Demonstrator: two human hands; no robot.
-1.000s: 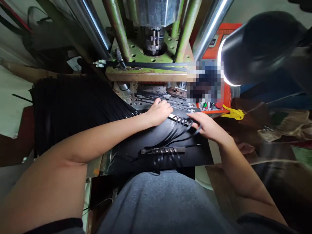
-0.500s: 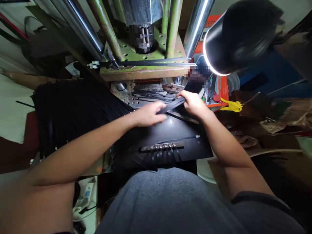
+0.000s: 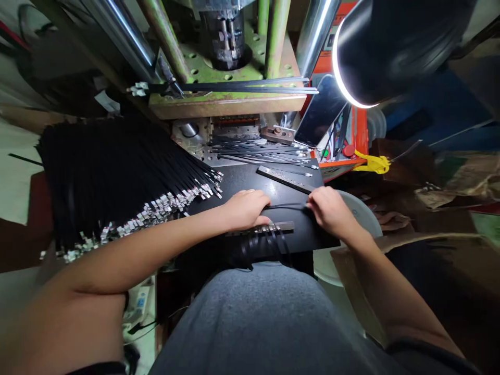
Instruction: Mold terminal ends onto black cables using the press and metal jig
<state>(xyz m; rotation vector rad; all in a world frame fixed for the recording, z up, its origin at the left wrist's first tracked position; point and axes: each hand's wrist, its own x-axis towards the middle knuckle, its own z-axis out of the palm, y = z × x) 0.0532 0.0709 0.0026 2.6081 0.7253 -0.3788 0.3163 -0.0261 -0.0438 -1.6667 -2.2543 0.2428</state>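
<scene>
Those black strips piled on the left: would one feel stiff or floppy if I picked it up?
Probably floppy: the black strips droop in a loose fan. Being flat, one likely won't roll; the metal tips may feel slightly heavier.

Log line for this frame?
left hand: on black board | right hand: on black strap | nearby: strap bundle

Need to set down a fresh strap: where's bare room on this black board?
The black board is barest between the slotted metal bar and the left hand. A smaller patch lies between the right hand and the toothed bar. It's crowded on the steel plate, under loose straps, and leftward at the stacked straps.
</scene>
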